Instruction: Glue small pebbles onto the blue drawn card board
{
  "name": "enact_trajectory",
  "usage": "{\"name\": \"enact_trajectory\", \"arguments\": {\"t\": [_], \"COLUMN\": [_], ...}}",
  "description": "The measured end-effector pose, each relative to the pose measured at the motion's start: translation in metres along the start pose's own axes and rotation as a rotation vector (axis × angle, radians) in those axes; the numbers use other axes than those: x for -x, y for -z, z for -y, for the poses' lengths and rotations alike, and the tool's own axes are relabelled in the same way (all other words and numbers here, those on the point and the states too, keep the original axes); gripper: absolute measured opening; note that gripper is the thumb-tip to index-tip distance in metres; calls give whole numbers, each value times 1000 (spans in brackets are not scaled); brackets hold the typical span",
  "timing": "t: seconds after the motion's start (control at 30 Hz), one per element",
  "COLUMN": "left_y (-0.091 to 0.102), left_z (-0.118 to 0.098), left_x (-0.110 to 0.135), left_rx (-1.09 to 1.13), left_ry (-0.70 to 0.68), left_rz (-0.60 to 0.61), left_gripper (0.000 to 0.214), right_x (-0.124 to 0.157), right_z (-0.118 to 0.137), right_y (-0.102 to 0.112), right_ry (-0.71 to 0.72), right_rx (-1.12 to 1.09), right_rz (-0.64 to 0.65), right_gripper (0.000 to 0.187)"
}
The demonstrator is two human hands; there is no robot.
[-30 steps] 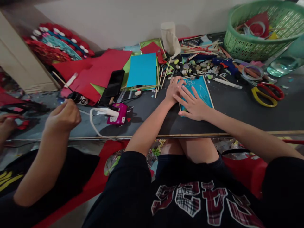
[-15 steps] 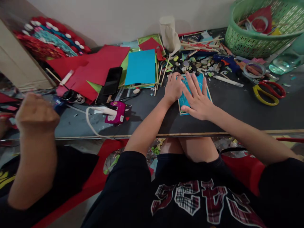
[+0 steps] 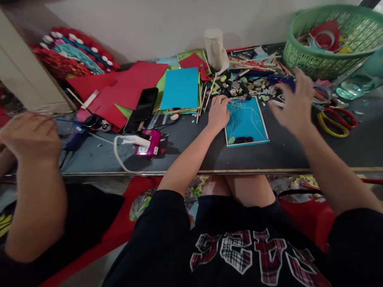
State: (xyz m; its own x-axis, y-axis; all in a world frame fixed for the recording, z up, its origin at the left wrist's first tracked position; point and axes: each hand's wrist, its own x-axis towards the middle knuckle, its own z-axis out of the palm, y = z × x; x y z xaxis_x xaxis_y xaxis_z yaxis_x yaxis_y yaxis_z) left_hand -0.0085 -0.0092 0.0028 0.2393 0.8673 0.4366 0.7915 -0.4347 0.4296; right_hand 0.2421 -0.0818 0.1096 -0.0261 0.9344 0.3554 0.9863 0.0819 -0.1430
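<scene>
A blue card framed with thin wooden sticks lies on the dark table in front of me, with white line drawings on it. Along its bottom edge sit a greenish pebble and dark pebbles. My left hand grips the card's upper left side with curled fingers. Off to the right, my right hand is raised over the table, fingers apart and holding nothing visible. Just behind it shows a blue glue gun, partly covered by the hand.
Loose pebbles and wooden sticks lie behind the card. Scissors and a green basket are at right. Leftward are blue paper, a phone and a pink power socket. Another person's hand is far left.
My right hand has lifted off the card and moved right toward the glue gun, uncovering the drawing and pebbles. My left hand stays at the card's left side. The other person's hand shifted left.
</scene>
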Motion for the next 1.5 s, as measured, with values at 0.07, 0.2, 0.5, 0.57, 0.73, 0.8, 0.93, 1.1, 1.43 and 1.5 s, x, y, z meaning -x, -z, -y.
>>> {"name": "enact_trajectory", "arguments": {"t": [0.07,0.2,0.5,0.57,0.73,0.8,0.93,1.1,1.43,1.5], "left_y": [3,3,8,14,23,24,25,24,8,7], "left_z": [0,11,17,12,12,17,20,7,-5,-5], "left_x": [-2,-4,-7,-9,-11,-11,-8,-4,-2,-2], "left_rx": [-8,16,166,294,619,621,464,193,150,166], "left_ry": [32,6,-86,-17,211,192,109,-154,-248,-262], "left_rz": [-10,-132,-267,-242,-287,-328,-327,-188,-85,-101], "left_gripper": [36,32,48,57,77,87,84,72,51,48], "right_x": [-8,-16,-19,-21,-23,-23,-22,-24,-17,-16], "right_z": [-23,-58,-97,-100,-90,-81,-55,-4,36,34], "right_y": [17,26,0,0,3,4,2,-35,-85,-83], "right_ry": [-228,-507,-450,-440,-500,-520,-317,174,317,320], "right_rx": [129,481,382,368,344,298,89,-249,-619,-608], "right_rz": [25,418,101,150,109,-56,-185,-5,58,64], "right_gripper": [35,40,43,43,39,39,34,41,52,50]}}
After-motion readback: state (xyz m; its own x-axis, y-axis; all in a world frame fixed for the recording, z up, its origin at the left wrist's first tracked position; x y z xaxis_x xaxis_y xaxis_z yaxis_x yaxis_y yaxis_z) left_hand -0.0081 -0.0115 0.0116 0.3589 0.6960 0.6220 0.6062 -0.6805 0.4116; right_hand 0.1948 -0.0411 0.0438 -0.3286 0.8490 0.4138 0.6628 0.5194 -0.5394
